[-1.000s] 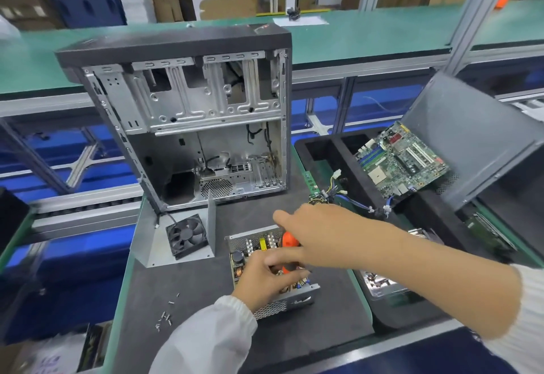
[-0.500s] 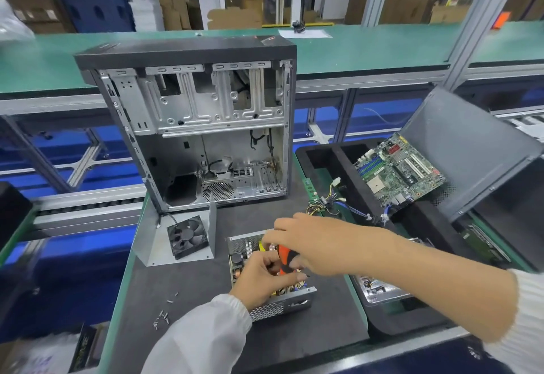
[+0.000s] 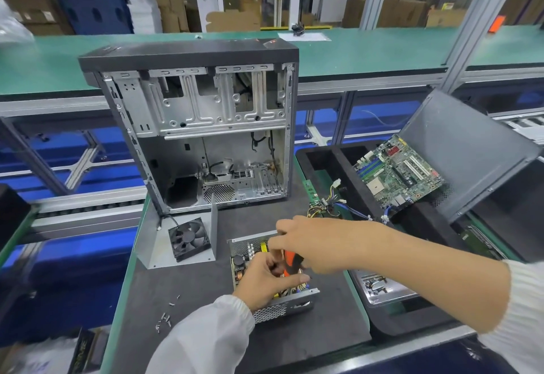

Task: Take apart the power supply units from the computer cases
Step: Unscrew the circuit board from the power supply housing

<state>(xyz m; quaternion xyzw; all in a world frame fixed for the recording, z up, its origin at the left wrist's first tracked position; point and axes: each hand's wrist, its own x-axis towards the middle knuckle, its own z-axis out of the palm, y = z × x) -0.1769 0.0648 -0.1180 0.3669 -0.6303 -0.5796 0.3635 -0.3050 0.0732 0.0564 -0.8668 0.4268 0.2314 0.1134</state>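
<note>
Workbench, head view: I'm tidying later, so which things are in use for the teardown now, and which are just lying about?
In use:
- opened power supply unit
- orange-handled screwdriver
- left hand
- right hand

Lying about:
- empty computer case
- loose fan on a metal cover
- loose screws
- motherboard in the black tray

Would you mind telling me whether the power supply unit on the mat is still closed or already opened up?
Opened: the power supply unit has no top cover, and its capacitors and yellow transformer show.
</note>
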